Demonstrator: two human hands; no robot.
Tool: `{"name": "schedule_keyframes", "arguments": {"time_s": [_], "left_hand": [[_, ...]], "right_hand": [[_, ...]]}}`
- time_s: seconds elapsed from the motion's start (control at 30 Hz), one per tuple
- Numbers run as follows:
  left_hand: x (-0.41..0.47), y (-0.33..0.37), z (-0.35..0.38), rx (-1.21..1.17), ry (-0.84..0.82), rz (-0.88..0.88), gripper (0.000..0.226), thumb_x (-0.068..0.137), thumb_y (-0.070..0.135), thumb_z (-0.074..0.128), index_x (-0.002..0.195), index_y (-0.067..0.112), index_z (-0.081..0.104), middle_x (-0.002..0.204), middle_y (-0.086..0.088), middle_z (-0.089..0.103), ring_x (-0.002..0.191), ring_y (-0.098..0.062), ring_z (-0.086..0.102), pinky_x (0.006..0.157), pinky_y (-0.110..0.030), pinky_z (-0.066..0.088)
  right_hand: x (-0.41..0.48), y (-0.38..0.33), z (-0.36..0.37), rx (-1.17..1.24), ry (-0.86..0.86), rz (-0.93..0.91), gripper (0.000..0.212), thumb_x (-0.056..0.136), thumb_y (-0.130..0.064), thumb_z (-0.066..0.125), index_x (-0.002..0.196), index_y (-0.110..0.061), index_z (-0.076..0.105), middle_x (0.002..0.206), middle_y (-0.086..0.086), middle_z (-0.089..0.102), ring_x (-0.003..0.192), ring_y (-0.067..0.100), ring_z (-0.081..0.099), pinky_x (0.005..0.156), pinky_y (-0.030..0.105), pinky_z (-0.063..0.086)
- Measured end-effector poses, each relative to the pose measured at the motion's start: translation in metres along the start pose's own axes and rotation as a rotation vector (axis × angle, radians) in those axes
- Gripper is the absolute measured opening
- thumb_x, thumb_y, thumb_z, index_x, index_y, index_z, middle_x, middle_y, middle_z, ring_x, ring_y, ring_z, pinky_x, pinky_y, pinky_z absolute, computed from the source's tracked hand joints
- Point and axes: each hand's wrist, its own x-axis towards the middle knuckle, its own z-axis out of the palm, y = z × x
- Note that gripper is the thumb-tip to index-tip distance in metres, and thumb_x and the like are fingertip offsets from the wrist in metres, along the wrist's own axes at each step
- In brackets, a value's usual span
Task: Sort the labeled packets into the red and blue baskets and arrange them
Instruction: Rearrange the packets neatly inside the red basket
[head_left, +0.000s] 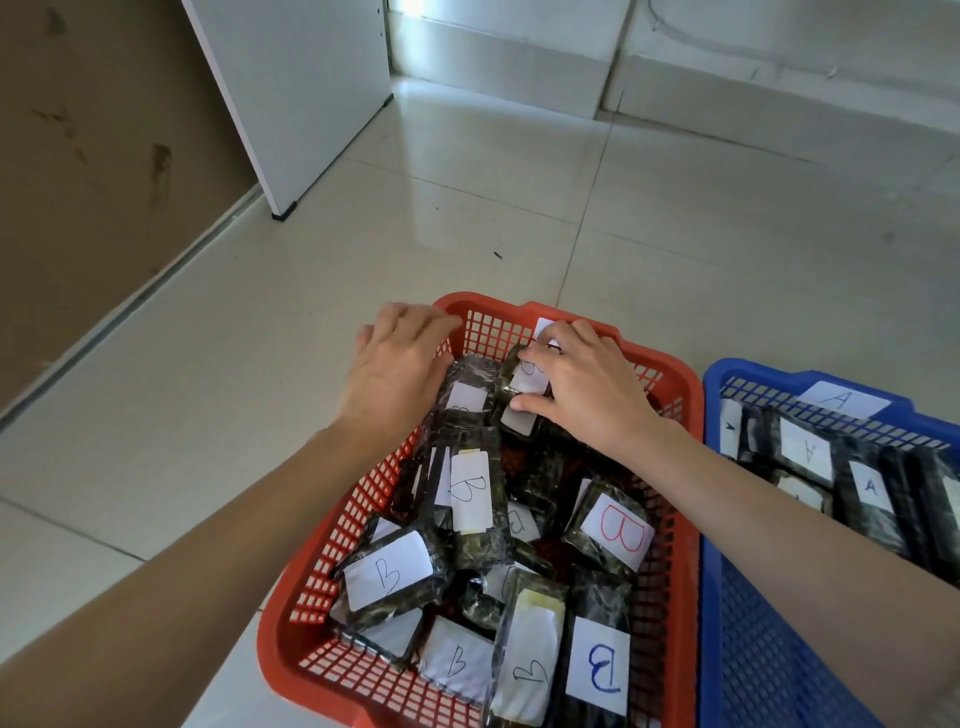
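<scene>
Our R hand (587, 389) pinches a B packet (506, 382) at the red basket's (670, 382) far end, thumb on its near edge. L hand (400, 364) lies open-fingered just left of it, maybe touching that basket. Packets look light, soft, film-slick: we'd grip across the short sides, not the label (529, 378).

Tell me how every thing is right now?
Red basket, holds jumbled B packets.
Blue basket, holds A packets side by side in a row.
Left hand, open, fingers at the red basket's far corner.
Right hand, gripping one B packet at the far end.
</scene>
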Motion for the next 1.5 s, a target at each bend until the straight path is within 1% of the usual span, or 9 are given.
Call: {"name": "schedule_keyframes", "arguments": {"time_s": [0.17,0.33,0.57,0.77,1.0,1.13,1.23,1.37,1.5], "left_hand": [[-0.008,-0.001,-0.011,0.267,-0.531,0.221,0.036,0.096,0.046,0.033,0.122,0.033,0.055,0.121,0.013,0.058,0.125,-0.010,0.035,0.103,-0.043,0.014],[0.001,0.007,-0.010,0.310,-0.686,0.149,0.038,0.099,0.042,0.027,0.122,0.029,0.055,0.116,0.012,0.057,0.124,-0.009,0.034,0.108,-0.055,0.001],[0.012,0.016,-0.020,0.213,-0.823,0.044,0.033,0.100,0.034,0.032,0.119,0.026,0.057,0.109,0.006,0.045,0.126,-0.015,0.031,0.110,-0.060,-0.001],[0.018,0.010,-0.045,-0.123,-0.928,-0.078,0.029,0.099,0.029,0.039,0.123,0.026,0.055,0.132,0.003,0.054,0.130,-0.013,0.040,0.112,-0.054,-0.015],[0.022,-0.002,-0.062,-0.419,-0.725,-0.199,0.022,0.097,0.023,0.046,0.110,0.023,0.063,0.115,0.002,0.062,0.106,-0.012,0.055,0.099,-0.036,0.038],[0.027,-0.007,-0.066,-0.525,-0.412,-0.383,0.022,0.098,0.021,0.044,0.107,0.017,0.064,0.095,0.001,0.067,0.084,-0.011,0.064,0.078,-0.026,0.048],[0.029,0.002,-0.062,-0.553,-0.316,-0.415,0.022,0.098,0.018,0.044,0.108,0.012,0.063,0.090,-0.003,0.068,0.069,-0.009,0.065,0.055,-0.013,0.048],[0.031,0.019,-0.054,-0.681,-0.285,-0.441,0.017,0.095,0.018,0.051,0.101,0.014,0.067,0.084,-0.003,0.070,0.065,-0.016,0.067,0.059,-0.012,0.052],[0.030,0.031,-0.048,-0.955,-0.277,-0.533,0.019,0.094,0.012,0.052,0.104,0.004,0.067,0.087,-0.006,0.072,0.066,-0.010,0.070,0.058,-0.010,0.050]], "right_hand": [[-0.011,-0.009,-0.012,0.247,0.143,-0.077,0.032,0.087,-0.035,0.063,0.110,-0.013,0.066,0.111,0.003,0.058,0.104,0.020,0.049,0.088,0.032,0.043],[-0.030,-0.043,-0.014,0.457,-0.322,0.007,0.047,0.091,-0.048,0.051,0.123,-0.014,0.051,0.076,-0.007,0.059,0.057,0.004,0.049,0.053,0.019,0.039],[-0.035,-0.047,-0.011,0.893,-0.478,0.233,0.051,0.081,-0.038,0.070,0.121,-0.022,0.043,0.083,-0.005,0.058,0.068,0.006,0.052,0.061,0.021,0.039],[-0.042,-0.052,-0.012,1.153,-0.415,0.350,0.045,0.076,-0.026,0.076,0.110,-0.021,0.048,0.093,0.004,0.058,0.079,0.014,0.054,0.076,0.033,0.046],[-0.047,-0.039,-0.025,1.393,-0.325,0.506,0.025,0.077,-0.008,0.072,0.100,-0.009,0.062,0.104,0.014,0.067,0.097,0.030,0.063,0.092,0.043,0.050],[-0.037,-0.014,-0.041,1.609,-0.111,0.650,0.020,0.082,-0.006,0.064,0.102,-0.007,0.066,0.100,0.011,0.070,0.090,0.025,0.066,0.074,0.039,0.053],[-0.026,-0.012,-0.042,1.684,-0.007,0.669,0.015,0.084,-0.005,0.063,0.096,-0.011,0.070,0.097,0.008,0.073,0.094,0.025,0.066,0.085,0.040,0.052],[-0.014,-0.027,-0.038,1.712,-0.048,0.676,0.010,0.087,-0.008,0.062,0.095,-0.012,0.067,0.098,0.008,0.069,0.102,0.027,0.063,0.095,0.049,0.047],[-0.010,-0.017,-0.043,1.728,-0.074,0.731,0.013,0.091,-0.010,0.057,0.104,-0.011,0.060,0.096,0.007,0.065,0.087,0.023,0.063,0.078,0.045,0.052]]}}
